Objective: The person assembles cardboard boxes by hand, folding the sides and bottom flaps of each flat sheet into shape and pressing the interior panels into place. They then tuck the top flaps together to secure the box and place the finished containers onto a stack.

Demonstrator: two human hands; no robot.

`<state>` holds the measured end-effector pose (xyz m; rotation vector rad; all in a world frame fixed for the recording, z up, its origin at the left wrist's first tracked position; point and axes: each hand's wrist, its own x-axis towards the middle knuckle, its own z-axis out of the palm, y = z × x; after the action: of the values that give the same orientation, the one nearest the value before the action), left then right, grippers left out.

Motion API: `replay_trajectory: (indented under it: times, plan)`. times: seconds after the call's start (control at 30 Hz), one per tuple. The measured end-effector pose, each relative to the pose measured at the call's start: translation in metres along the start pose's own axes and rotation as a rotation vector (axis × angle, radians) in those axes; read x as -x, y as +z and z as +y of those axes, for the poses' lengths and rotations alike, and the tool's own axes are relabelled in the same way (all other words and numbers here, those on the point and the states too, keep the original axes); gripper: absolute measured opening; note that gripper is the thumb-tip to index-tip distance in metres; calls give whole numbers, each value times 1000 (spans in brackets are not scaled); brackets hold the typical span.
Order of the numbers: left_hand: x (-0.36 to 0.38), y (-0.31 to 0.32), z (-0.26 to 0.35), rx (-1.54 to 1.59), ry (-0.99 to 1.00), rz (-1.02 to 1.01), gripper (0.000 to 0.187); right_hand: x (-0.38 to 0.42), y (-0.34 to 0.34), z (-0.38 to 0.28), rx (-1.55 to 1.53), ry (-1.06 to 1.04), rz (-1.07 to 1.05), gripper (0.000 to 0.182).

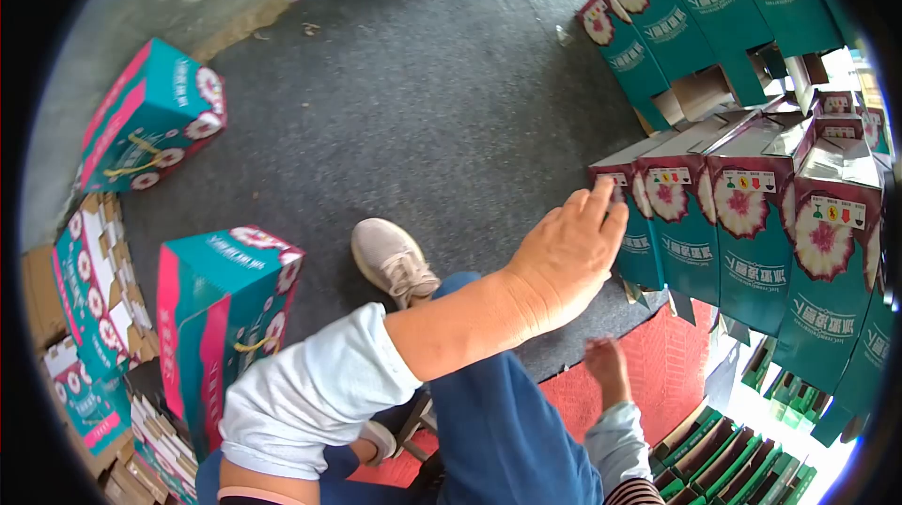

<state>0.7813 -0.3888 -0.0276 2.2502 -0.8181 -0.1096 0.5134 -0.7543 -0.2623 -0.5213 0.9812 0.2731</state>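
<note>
Left hand [568, 251] spread on carton row [752, 223]; right hand [609, 369] grip unclear; teal box [225, 317] beside knee

White script on teal cartons [752, 251], too blurred to read

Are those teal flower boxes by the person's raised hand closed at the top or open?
Open. The row of teal boxes beside the left hand shows grey top flaps standing loose, not folded down.

Single head-worn view, fisheye, facing steeply down, close above the lap, floor beyond
</note>
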Motion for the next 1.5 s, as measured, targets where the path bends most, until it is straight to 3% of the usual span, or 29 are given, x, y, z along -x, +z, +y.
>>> replay_trajectory:
  times: [0.03, 0.1, 0.17, 0.2, 0.27, 0.3, 0.33, 0.37, 0.4, 0.47, 0.5, 0.57, 0.63, 0.7, 0.73, 0.83, 0.87, 0.97, 1.03, 1.1, 1.17, 1.27, 1.33, 1.37, 1.43, 1.5]
  plan:
    - [6, -15, 1, 20, 34, -7, 63, -5, 7, 32, -33, 187, -63, 28]
    - [29, -56, -4, 53, 73, -24, 59, 20, 96, 79, 610, 229, 61, 35]
    - [65, -119, -20, 118, -29, -65, 46, 41, 163, 95, 1062, 21, -107, 39]
    - [90, -145, -38, 9, 6, 88, 39, 44, 184, 91, 1260, -108, -243, 39]
    - [158, -216, -52, -232, -169, 287, 34, 28, 211, 85, 1362, -255, -327, 38]
    - [202, -247, -50, -165, -371, 390, 31, 17, 224, 81, 1285, -256, -265, 37]
    - [250, -264, -58, 49, -489, 636, 30, 15, 257, 79, 1419, -387, -299, 36]
    - [314, -278, -70, -126, -583, 747, 29, 15, 292, 73, 1548, -527, -327, 34]
    - [382, -287, -73, -245, -852, 785, 32, 25, 336, 77, 1557, -594, -433, 34]
    - [520, -267, -80, -441, -1178, 828, 50, 58, 422, 106, 1577, -648, -658, 32]
    - [586, -252, -82, -370, -1417, 666, 75, 75, 460, 128, 1586, -638, -781, 30]
    - [577, -218, -23, 288, -1780, 860, 96, 113, 522, 176, 1748, -670, -1173, 41]
    - [615, -180, -23, 888, -1730, 868, 109, 127, 552, 228, 1953, -700, -1328, 68]
    - [619, -155, -27, 1112, -1542, 776, 111, 122, 570, 273, 2082, -660, -1343, 91]
    - [623, -140, -37, 1148, -1492, 848, 100, 116, 575, 292, 2033, -528, -1299, 93]
    - [606, -140, -40, 1157, -1390, 690, 87, 98, 579, 316, 1905, -323, -1239, 95]
    - [597, -144, -37, 1134, -1422, 723, 75, 101, 584, 315, 1944, -350, -1219, 93]
    - [597, -127, -46, 979, -1369, 857, 74, 111, 573, 306, 1951, -420, -1155, 90]
    - [566, -134, -41, 921, -1412, 802, 69, 111, 557, 287, 1856, -523, -1090, 89]
    - [527, -143, -43, 806, -1430, 669, 65, 97, 543, 249, 1623, -463, -1134, 85]
    - [473, -134, -54, 691, -1232, 706, 60, 75, 526, 199, 1385, -519, -1193, 85]
    - [380, -96, -84, 500, -980, 732, 54, 58, 508, 126, 1175, -628, -1094, 92]
    - [325, -55, -113, 147, -714, 769, 62, 34, 490, 66, 1150, -573, -950, 84]
    - [290, -56, -105, 197, -631, 763, 76, 22, 477, 41, 1196, -550, -854, 71]
    - [245, -24, -109, 262, -583, 737, 80, -15, 436, -1, 1029, -466, -814, 65]
    - [218, 7, -101, 409, -732, 608, 84, -20, 412, -11, 976, -478, -628, 58]
